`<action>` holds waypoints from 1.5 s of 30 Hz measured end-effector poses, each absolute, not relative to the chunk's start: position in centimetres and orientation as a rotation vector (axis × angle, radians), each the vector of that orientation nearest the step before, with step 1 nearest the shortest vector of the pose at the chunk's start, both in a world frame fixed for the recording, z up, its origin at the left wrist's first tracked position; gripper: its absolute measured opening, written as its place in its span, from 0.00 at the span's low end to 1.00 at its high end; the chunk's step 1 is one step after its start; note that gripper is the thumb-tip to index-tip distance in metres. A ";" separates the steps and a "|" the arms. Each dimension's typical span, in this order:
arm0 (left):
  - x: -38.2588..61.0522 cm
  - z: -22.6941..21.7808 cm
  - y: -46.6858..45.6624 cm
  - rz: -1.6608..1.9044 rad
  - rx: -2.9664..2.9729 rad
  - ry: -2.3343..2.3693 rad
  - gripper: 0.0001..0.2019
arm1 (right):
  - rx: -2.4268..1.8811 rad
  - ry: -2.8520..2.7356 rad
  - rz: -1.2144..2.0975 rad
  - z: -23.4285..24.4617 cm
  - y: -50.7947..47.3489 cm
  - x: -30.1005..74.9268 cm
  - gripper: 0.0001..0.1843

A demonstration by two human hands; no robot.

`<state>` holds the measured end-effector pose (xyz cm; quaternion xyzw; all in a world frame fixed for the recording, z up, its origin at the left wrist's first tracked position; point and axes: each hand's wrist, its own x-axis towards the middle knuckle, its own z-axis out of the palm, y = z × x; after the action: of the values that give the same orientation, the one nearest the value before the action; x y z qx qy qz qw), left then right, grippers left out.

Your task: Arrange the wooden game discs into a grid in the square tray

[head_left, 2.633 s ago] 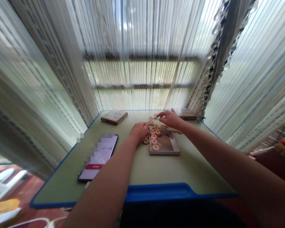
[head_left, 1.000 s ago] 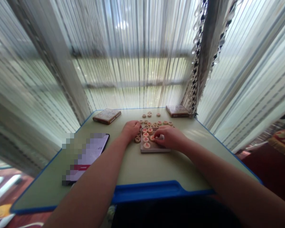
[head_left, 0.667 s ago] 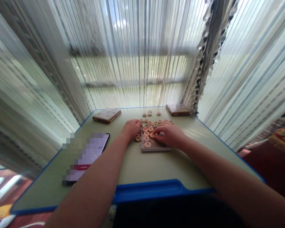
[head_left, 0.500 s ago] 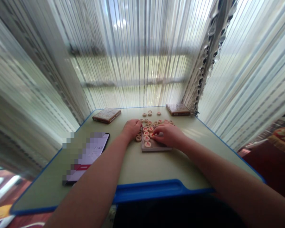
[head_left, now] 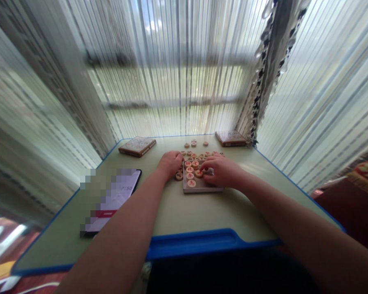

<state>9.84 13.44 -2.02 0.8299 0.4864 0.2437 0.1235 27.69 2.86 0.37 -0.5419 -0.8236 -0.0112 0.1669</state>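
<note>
A shallow pale box (head_left: 203, 190) lies on the table with several round Chinese chess pieces in it. Red-marked pieces run down its left side, one of them a chess piece (head_left: 191, 184) near the front corner. My right hand (head_left: 222, 170) reaches in from the right, thumb and forefinger closed at the edge of another red-marked chess piece (head_left: 199, 174). Beside the box's far left corner my left hand (head_left: 171, 162) is curled; its fingertips are partly hidden, and what they hold cannot be made out. A dark-marked piece (head_left: 179, 176) lies just below it.
Loose pieces (head_left: 193, 143) are scattered behind the box. Flat patterned boxes stand at the back left (head_left: 138, 146) and back right (head_left: 230, 138). A phone (head_left: 118, 200) lies left of my left forearm. The table (head_left: 171, 212) has a raised blue edge (head_left: 193, 245).
The piece at my right fingers has shifted slightly right inside the box, and the right hand has drawn a little right with it. My left hand stays in place.
</note>
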 end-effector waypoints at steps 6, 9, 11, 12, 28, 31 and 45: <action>9.9 -1.9 13.4 0.679 2.429 1.429 0.17 | -1.493 -2.355 -0.013 0.7 2.6 27.7 0.10; 9.9 -1.9 13.4 0.682 2.437 1.431 0.17 | -1.394 -2.391 0.013 0.5 2.6 27.7 0.12; 9.9 -1.9 13.4 0.672 2.431 1.448 0.17 | -1.366 -2.399 0.029 0.3 2.8 27.7 0.10; 9.9 -1.9 13.4 0.668 2.431 1.451 0.18 | -1.370 -2.393 0.030 0.2 2.8 27.7 0.09; 10.0 -1.7 13.3 0.640 2.459 1.464 0.18 | -1.376 -2.365 0.028 0.1 3.2 27.6 0.10; 10.0 -1.8 13.3 0.641 2.463 1.463 0.18 | -1.396 -2.358 -0.007 0.0 3.3 27.5 0.11; 9.8 -2.1 13.5 0.697 2.482 1.411 0.17 | -1.447 -2.355 -0.077 -0.1 3.6 27.1 0.12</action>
<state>9.83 13.55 -2.10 0.8402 0.4777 0.2359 0.1010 27.12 3.56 -0.07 -0.5141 -0.8366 -0.0272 0.1870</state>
